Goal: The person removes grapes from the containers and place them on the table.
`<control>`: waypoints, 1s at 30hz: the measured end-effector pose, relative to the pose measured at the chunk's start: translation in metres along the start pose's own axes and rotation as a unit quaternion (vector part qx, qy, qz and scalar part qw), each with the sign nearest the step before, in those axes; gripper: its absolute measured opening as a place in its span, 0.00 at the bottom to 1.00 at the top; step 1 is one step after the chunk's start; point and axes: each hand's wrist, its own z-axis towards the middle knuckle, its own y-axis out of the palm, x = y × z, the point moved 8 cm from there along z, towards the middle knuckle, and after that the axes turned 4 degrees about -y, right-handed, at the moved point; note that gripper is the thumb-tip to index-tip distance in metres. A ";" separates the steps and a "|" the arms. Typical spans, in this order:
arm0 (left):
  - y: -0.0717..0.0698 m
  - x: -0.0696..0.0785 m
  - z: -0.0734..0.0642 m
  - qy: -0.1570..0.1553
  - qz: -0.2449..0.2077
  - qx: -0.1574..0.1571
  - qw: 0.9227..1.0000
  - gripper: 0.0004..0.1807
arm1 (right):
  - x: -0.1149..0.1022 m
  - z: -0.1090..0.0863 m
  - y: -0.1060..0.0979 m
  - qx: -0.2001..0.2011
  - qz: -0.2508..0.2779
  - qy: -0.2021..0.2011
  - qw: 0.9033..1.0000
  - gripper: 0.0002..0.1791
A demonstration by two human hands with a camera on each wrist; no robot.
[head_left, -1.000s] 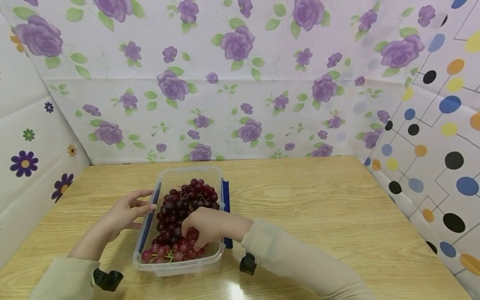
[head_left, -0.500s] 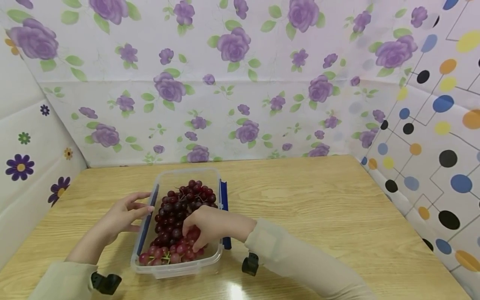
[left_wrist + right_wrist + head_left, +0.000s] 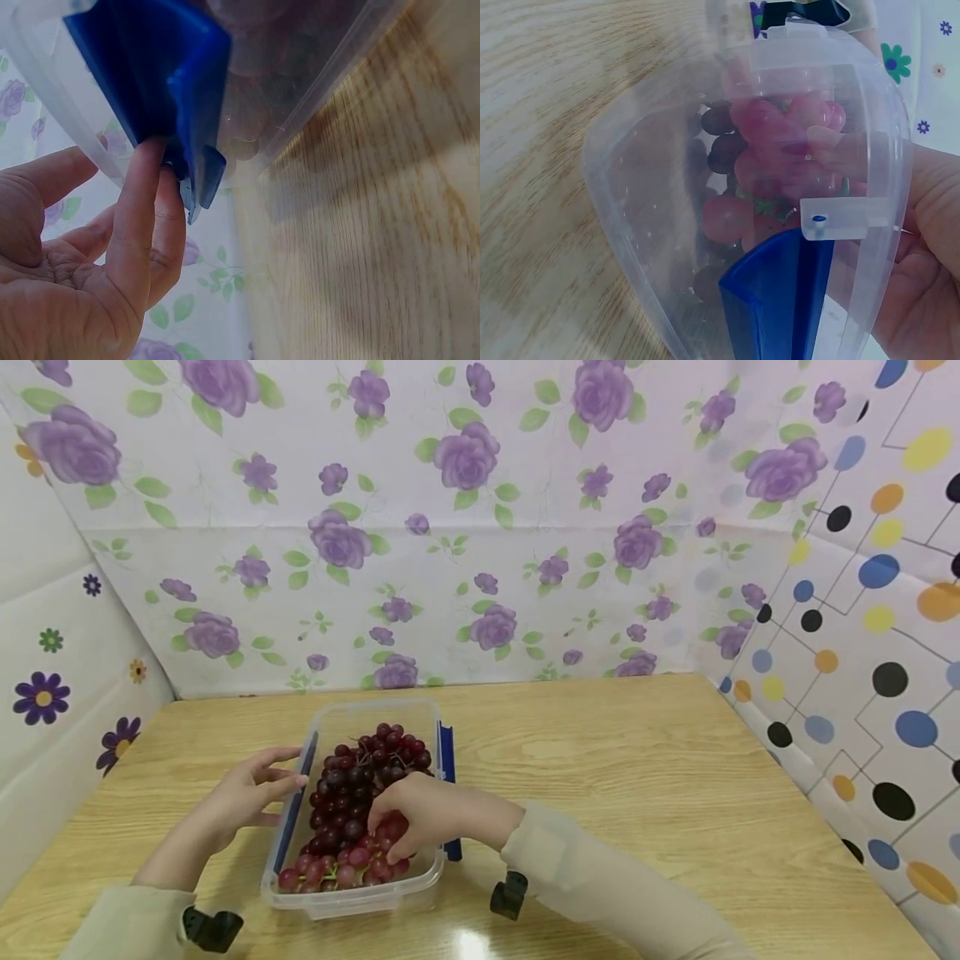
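Note:
A clear plastic food container [image 3: 352,903] without a lid on it holds bunches of grapes. Dark purple grapes [image 3: 341,789] fill its middle and back; a lighter red bunch of grapes [image 3: 347,872] lies along the front. My right hand [image 3: 427,810] reaches in over the right wall, with thumb and fingers curled round part of the red bunch; its fingertips are hidden among the grapes. My left hand [image 3: 247,792] steadies the left side. In the left wrist view, its fingers [image 3: 129,232] touch the blue side latch [image 3: 161,75], which hangs unfastened.
The container stands on a light wood-grain table [image 3: 600,768], left of the middle. Another blue latch [image 3: 448,756] hangs down on its right side. Flower-patterned sheeting [image 3: 480,568] rises behind the table, and dotted sheeting [image 3: 892,710] stands on the right.
The head view has shifted slightly. My right forearm has edged a little to the right, while the right hand stays on the red grapes and the left hand stays at the container's side.

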 end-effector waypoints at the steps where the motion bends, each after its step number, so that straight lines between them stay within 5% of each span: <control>1: 0.000 0.000 0.000 0.000 0.000 0.000 1.000 0.39 | -0.001 -0.001 -0.001 0.004 0.000 -0.002 1.000 0.16; 30: 0.000 0.000 -0.002 -0.002 -0.007 0.011 1.000 0.38 | 0.000 -0.020 -0.011 0.085 0.042 0.000 0.995 0.19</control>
